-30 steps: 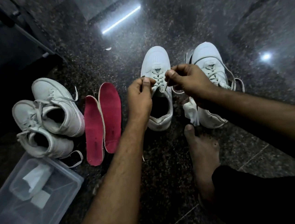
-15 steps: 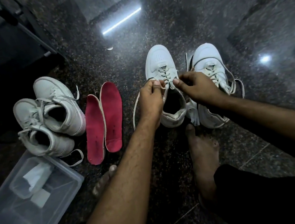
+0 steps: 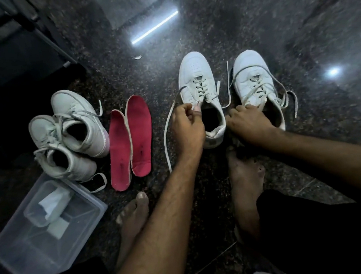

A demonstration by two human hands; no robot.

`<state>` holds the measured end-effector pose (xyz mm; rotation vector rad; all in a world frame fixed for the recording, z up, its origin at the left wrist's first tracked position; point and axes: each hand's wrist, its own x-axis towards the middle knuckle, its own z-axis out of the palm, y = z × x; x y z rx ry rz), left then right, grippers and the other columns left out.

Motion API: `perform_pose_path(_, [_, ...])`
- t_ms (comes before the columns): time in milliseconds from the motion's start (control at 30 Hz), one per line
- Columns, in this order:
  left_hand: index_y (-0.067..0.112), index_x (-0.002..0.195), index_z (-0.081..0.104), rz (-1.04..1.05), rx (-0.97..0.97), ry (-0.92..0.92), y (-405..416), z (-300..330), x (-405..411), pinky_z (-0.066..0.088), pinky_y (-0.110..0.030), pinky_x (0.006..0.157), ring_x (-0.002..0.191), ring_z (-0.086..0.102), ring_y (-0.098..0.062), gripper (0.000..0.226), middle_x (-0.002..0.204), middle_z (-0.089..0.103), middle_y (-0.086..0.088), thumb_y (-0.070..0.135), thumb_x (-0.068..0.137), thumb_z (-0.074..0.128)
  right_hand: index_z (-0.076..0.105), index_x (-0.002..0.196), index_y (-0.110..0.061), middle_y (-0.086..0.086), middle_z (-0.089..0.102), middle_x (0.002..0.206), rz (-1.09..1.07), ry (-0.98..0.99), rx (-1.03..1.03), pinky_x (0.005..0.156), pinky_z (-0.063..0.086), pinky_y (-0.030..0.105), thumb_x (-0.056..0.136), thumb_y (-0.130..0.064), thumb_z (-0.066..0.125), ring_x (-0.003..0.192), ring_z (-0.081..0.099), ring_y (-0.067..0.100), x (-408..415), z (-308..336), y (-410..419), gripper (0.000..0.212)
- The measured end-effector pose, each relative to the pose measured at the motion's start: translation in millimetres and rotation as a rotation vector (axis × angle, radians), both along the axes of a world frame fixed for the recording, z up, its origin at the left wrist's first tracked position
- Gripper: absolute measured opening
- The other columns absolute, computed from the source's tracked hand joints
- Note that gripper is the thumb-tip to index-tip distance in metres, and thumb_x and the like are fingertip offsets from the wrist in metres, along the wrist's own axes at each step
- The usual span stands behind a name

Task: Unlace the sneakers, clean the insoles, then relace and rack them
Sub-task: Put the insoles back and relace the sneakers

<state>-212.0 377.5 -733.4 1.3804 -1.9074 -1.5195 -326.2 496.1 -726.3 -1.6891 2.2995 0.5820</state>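
No readable brand, label or writing on any shoe, insole or box.

Left hand [image 3: 186,127] sits at the collar of the middle white sneaker [image 3: 199,87], thumb and fingers pinching the top of its lace [image 3: 168,135]; the loose lace end arcs out to the left of that sneaker and trails down onto the floor. Right hand [image 3: 247,121] is just right of the middle sneaker's heel, fingers curled over the near collar edge of the second white sneaker [image 3: 255,80], gripping it. Hands are apart, each on its own shoe.

Both sneakers are smooth white leather-look with flat cloth laces; the second sneaker's laces hang loose over its right side. They stand side by side, toes pointing away.

Left of the middle sneaker lie two red insoles [image 3: 129,141], flat, foot-shaped, side by side and touching. Further left, another pair of white sneakers [image 3: 66,136], one overlapping the other, laces slack. Nearer the person than that pair is a clear plastic box [image 3: 21,249] holding a smaller clear tub and white cloth or paper. Floor [image 3: 251,10] is dark speckled polished stone, glossy with light reflections. Two bare feet rest near the sneakers.
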Motion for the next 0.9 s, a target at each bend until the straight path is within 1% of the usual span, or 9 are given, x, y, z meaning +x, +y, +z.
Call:
perform_pose_path(100, [0.010, 0.111, 0.065, -0.007, 0.031, -0.006, -4.5, 9.6, 7.5, 0.055, -0.040, 0.089, 0.095, 0.067, -0.021, 0.021, 0.106, 0.071, -0.006, 0.025, 0.098, 0.060, 0.059, 0.103, -0.011, 0.011, 0.064, 0.104, -0.081, -0.043, -0.069, 0.075, 0.045, 0.039, 0.088, -0.019, 0.056, 0.099, 0.062, 0.031, -6.6, 5.4, -2.3, 0.017])
perform_pose_path(233, [0.013, 0.105, 0.067, -0.047, -0.005, 0.020, -11.3, 21.8, 28.8, 0.054, -0.032, 0.081, 0.085, 0.066, -0.015, 0.013, 0.095, 0.072, 0.000, 0.021, 0.099, 0.059, 0.052, 0.093, -0.008, 0.018, 0.059, 0.090, -0.208, 0.030, -0.402, 0.054, 0.033, 0.036, 0.084, -0.022, 0.060, 0.081, 0.059, 0.038, -13.2, 28.9, -12.2, 0.019])
perform_pose_path(333, [0.012, 0.106, 0.067, -0.026, -0.030, 0.008, -15.4, 19.2, 53.7, 0.052, -0.031, 0.083, 0.087, 0.063, -0.013, 0.014, 0.097, 0.070, 0.000, 0.019, 0.098, 0.058, 0.050, 0.092, -0.010, 0.016, 0.056, 0.089, -0.165, 0.110, -0.632, 0.056, 0.035, 0.040, 0.084, -0.029, 0.051, 0.082, 0.055, 0.038, 5.3, 56.9, -33.9, 0.020])
perform_pose_path(433, [0.014, 0.104, 0.067, 0.051, -0.087, -0.031, -27.8, 17.7, 85.2, 0.053, -0.037, 0.087, 0.094, 0.066, -0.019, 0.015, 0.098, 0.072, -0.002, 0.022, 0.094, 0.058, 0.055, 0.096, -0.009, 0.017, 0.055, 0.093, -0.030, -0.070, -0.792, 0.069, 0.042, 0.047, 0.085, -0.030, 0.049, 0.086, 0.052, 0.038, 51.9, 70.2, -71.2, 0.025])
perform_pose_path(500, [0.014, 0.102, 0.068, 0.120, -0.110, -0.062, -37.8, 17.1, 105.2, 0.053, -0.036, 0.085, 0.093, 0.067, -0.022, 0.012, 0.097, 0.073, -0.003, 0.018, 0.094, 0.061, 0.056, 0.100, -0.009, 0.015, 0.054, 0.097, 0.037, -0.252, -0.760, 0.071, 0.043, 0.044, 0.087, -0.030, 0.053, 0.088, 0.054, 0.036, 87.5, 65.1, -91.5, 0.025])
perform_pose_path(633, [0.011, 0.098, 0.068, 0.248, -0.109, -0.187, -58.2, 15.1, 137.8, 0.050, -0.040, 0.086, 0.096, 0.065, -0.030, 0.009, 0.098, 0.072, -0.010, 0.015, 0.092, 0.063, 0.052, 0.108, -0.015, 0.011, 0.047, 0.105, 0.151, -0.447, -0.442, 0.053, 0.047, 0.041, 0.088, -0.031, 0.043, 0.083, 0.060, 0.036, 129.3, 35.1, -117.2, 0.027])
perform_pose_path(733, [0.009, 0.107, 0.068, 0.219, -0.114, -0.354, -62.8, 10.8, 148.0, 0.045, -0.039, 0.092, 0.107, 0.060, -0.035, 0.019, 0.109, 0.067, -0.015, 0.019, 0.092, 0.065, 0.052, 0.113, -0.016, 0.010, 0.044, 0.110, 0.260, -0.417, -0.273, 0.063, 0.051, 0.043, 0.092, -0.038, 0.034, 0.091, 0.059, 0.033, 122.2, 10.5, -124.0, 0.034])
perform_pose_path(800, [0.011, 0.119, 0.065, 0.097, -0.151, -0.463, -62.3, 3.1, 149.6, 0.043, -0.041, 0.097, 0.115, 0.055, -0.035, 0.034, 0.117, 0.062, -0.016, 0.028, 0.090, 0.068, 0.052, 0.122, -0.017, 0.011, 0.042, 0.114, 0.232, -0.368, -0.166, 0.074, 0.049, 0.040, 0.094, -0.030, 0.049, 0.103, 0.056, 0.033, 111.3, -4.3, -129.5, 0.031])
perform_pose_path(900, [0.016, 0.130, 0.058, -0.016, -0.182, -0.552, -62.1, -12.3, 149.5, 0.042, -0.044, 0.099, 0.124, 0.047, -0.034, 0.050, 0.127, 0.053, -0.014, 0.037, 0.087, 0.072, 0.048, 0.135, -0.023, 0.011, 0.043, 0.122, 0.178, -0.346, -0.056, 0.081, 0.051, 0.042, 0.090, -0.026, 0.060, 0.114, 0.051, 0.033, 94.4, -14.9, -133.8, 0.046])
